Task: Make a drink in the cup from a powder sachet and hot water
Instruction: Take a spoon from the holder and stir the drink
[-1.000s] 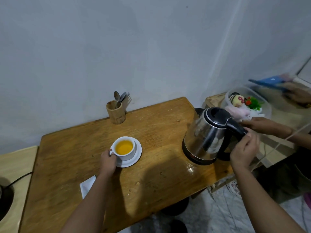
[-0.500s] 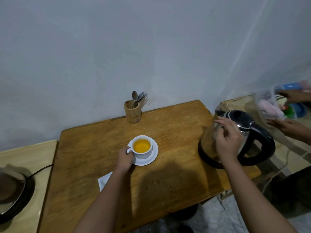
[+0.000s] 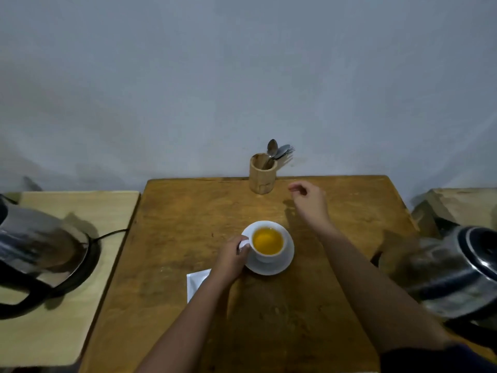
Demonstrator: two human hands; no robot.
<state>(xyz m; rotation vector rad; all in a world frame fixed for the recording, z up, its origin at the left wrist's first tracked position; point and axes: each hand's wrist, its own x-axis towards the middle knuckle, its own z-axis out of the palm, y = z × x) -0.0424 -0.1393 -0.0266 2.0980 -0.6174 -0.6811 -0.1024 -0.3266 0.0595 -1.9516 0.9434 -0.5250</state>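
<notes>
A white cup (image 3: pixel 269 247) full of orange-yellow drink stands on a white saucer (image 3: pixel 274 267) in the middle of the wooden table (image 3: pixel 188 211). My left hand (image 3: pixel 231 258) grips the cup's handle. My right hand (image 3: pixel 309 200) hovers above the table behind and to the right of the cup, fingers loosely curled and holding nothing, just right of a wooden holder (image 3: pixel 262 175) with spoons (image 3: pixel 273 150) in it. The steel kettle (image 3: pixel 454 273) stands at the table's right edge. A white sachet (image 3: pixel 197 281) lies partly under my left forearm.
A second steel kettle (image 3: pixel 35 246) sits on its black base on a pale side table (image 3: pixel 67 305) at the left, its cord running toward the wooden table. Another pale surface (image 3: pixel 462 203) lies at the far right. A grey wall stands right behind the table.
My right hand has let go of the kettle at the right and moved left toward the spoon holder. My view has swung left. My left hand stays on the cup's handle.
</notes>
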